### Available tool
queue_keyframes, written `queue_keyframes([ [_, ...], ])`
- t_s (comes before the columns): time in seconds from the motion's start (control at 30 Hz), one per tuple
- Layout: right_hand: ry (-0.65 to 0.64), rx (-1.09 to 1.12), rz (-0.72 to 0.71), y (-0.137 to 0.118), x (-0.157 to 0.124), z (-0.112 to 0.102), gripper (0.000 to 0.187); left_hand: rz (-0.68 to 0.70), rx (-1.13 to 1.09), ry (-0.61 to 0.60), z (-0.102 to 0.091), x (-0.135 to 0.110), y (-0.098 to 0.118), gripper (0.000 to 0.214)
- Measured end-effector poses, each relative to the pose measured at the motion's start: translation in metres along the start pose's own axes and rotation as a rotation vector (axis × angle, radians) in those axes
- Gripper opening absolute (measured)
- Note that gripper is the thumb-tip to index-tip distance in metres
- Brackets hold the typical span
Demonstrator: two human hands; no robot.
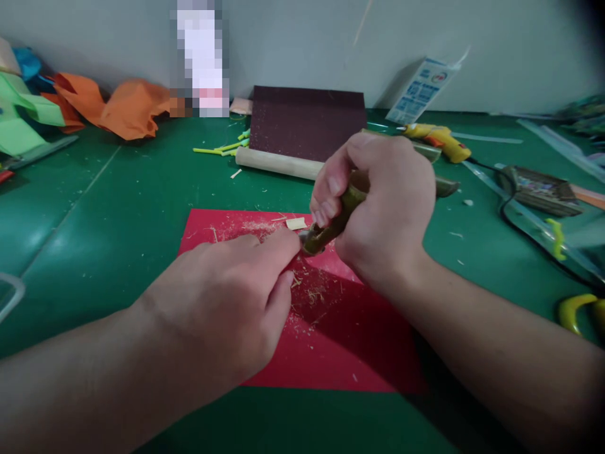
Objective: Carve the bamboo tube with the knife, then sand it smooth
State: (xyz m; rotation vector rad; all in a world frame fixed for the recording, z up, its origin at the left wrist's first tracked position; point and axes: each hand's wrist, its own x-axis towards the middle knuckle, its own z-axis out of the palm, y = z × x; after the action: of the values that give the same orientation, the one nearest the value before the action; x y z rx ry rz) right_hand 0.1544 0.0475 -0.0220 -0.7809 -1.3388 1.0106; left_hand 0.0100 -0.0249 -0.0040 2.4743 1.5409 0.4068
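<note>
My right hand (385, 202) is wrapped round a short green-brown bamboo tube (343, 211), tilted with its lower end toward my left hand. That lower end has a notched, cut edge. My left hand (231, 296) is closed, its fingertips right at the notched end. A small grey metal tip (303, 238) shows between them; the rest of that tool is hidden in my left fist. Below both hands lies a red sheet (359, 353) strewn with fine bamboo shavings (314, 290) and one larger pale chip (296, 223).
Behind are a dark brown sheet (307, 120) and a pale bamboo stick (278, 162). A yellow glue gun (439, 140) with a black cord lies back right. Yellow handles (576, 314) are at the right edge. Crumpled orange paper (127, 107) is back left.
</note>
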Motion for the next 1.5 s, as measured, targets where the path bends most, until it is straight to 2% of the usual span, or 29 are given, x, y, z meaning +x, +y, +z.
queue_keyframes([
  [0.23,0.006,0.048,0.005,0.003,0.003,0.001,0.033,0.007,-0.04,0.032,0.007,0.0,-0.003,0.031],
  [0.47,0.0,0.02,0.05,0.005,0.009,0.001,0.033,-0.028,-0.116,-0.11,0.005,0.006,-0.005,0.031],
  [0.63,0.025,-0.013,0.057,0.003,0.01,0.001,0.033,-0.018,-0.125,-0.071,0.009,0.004,-0.008,0.032],
  [0.9,0.01,0.012,0.06,0.002,0.012,0.001,0.035,0.031,-0.088,-0.077,0.015,0.011,-0.009,0.031],
  [1.03,0.037,0.003,0.012,0.003,0.009,0.002,0.034,0.055,-0.198,-0.073,0.015,0.012,-0.013,0.031],
  [1.17,0.007,0.037,-0.002,0.005,0.008,0.001,0.034,0.044,-0.267,-0.046,0.01,0.008,-0.015,0.033],
  [1.33,0.036,0.038,-0.028,0.004,0.006,0.001,0.034,-0.009,-0.212,-0.099,0.001,0.004,-0.011,0.033],
  [1.5,-0.011,0.055,-0.019,0.004,0.006,-0.001,0.033,-0.003,-0.184,-0.062,0.008,0.006,-0.01,0.032],
])
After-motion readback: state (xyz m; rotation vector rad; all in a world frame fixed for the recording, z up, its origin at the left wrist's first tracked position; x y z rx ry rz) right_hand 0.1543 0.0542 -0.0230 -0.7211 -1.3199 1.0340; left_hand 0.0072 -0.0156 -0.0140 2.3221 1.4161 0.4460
